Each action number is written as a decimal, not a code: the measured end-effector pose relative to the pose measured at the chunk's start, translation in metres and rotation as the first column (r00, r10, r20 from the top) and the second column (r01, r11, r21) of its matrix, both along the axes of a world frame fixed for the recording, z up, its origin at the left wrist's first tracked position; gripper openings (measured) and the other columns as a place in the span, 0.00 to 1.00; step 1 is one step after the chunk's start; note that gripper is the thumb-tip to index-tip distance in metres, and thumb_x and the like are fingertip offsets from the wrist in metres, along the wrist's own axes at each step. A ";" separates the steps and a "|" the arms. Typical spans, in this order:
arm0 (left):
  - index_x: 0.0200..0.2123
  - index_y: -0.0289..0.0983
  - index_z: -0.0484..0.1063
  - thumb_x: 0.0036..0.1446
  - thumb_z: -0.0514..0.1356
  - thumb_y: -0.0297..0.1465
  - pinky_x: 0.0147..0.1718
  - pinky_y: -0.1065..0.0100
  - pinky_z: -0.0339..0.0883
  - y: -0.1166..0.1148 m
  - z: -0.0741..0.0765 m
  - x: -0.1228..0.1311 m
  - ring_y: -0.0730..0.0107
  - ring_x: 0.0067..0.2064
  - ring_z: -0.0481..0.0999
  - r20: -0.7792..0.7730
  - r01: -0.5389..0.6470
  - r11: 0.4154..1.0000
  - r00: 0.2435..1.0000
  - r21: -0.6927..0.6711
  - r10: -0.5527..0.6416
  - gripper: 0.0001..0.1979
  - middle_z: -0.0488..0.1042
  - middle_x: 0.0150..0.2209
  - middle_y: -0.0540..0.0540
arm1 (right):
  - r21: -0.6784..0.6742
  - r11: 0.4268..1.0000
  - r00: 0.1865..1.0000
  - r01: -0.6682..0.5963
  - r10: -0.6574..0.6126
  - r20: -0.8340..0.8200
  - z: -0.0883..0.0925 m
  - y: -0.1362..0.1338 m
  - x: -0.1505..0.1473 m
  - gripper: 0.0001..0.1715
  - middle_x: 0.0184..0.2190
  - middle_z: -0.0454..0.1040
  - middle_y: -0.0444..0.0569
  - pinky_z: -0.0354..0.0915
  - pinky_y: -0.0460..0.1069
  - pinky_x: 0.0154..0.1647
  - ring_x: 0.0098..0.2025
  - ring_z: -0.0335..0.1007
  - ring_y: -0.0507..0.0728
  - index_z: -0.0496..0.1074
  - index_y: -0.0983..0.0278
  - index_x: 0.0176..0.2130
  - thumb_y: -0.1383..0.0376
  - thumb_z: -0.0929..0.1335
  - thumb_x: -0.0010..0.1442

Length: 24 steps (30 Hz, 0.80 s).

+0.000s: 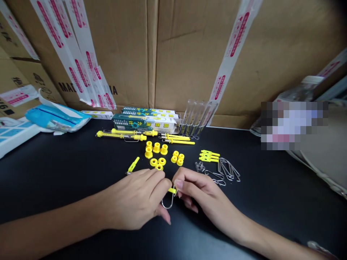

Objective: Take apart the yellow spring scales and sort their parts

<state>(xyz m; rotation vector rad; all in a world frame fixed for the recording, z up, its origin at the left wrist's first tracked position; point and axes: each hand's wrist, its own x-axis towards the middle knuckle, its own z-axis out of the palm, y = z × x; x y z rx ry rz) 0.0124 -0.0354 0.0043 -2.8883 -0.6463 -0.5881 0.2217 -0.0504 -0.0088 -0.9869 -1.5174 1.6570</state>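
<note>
The right hand (197, 191) pinches a small yellow plastic bar (171, 190) between its fingertips, nearly closed. A bent silver wire loop (163, 204) dangles from the bar toward the black tabletop (257, 206). The left hand (132, 198), half curled, reaches the bar with its fingertips, though whether it grips, I cannot tell. Beyond the bar lie yellow plastic rings (162, 161), yellow slotted strips (209, 156) and silver wire clips (230, 169).

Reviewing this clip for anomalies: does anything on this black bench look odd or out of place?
Yes. A pixelated patch at right hides whatever lies below a clear plastic bottle. Also, one yellow plastic strip lies alone by the left hand, apart from the matching yellow strips.
</note>
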 end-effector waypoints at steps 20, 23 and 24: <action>0.32 0.41 0.56 0.66 0.49 0.28 0.21 0.69 0.57 0.005 0.005 -0.009 0.71 0.23 0.68 0.104 0.209 0.850 0.978 -0.484 -0.181 0.08 0.71 0.26 0.52 | 0.180 0.974 0.990 -0.138 0.135 0.028 0.011 -0.001 0.001 0.18 0.32 0.67 0.44 0.59 0.47 0.39 0.36 0.62 0.51 0.69 0.64 0.31 0.57 0.65 0.70; 0.32 0.41 0.56 0.67 0.48 0.28 0.22 0.69 0.57 0.004 0.004 -0.009 0.71 0.23 0.69 0.177 0.264 0.819 0.964 -0.509 -0.200 0.08 0.72 0.27 0.52 | 0.189 0.967 0.985 -0.173 0.171 0.026 0.014 -0.002 0.002 0.17 0.34 0.68 0.45 0.60 0.48 0.42 0.38 0.64 0.53 0.70 0.64 0.33 0.57 0.64 0.70; 0.32 0.41 0.55 0.67 0.48 0.29 0.22 0.70 0.57 0.004 0.004 -0.009 0.71 0.23 0.69 0.198 0.276 0.812 0.959 -0.515 -0.200 0.08 0.72 0.27 0.51 | 0.191 0.964 0.983 -0.183 0.181 0.025 0.015 -0.002 0.002 0.17 0.34 0.68 0.45 0.60 0.48 0.43 0.38 0.64 0.53 0.70 0.64 0.33 0.57 0.64 0.70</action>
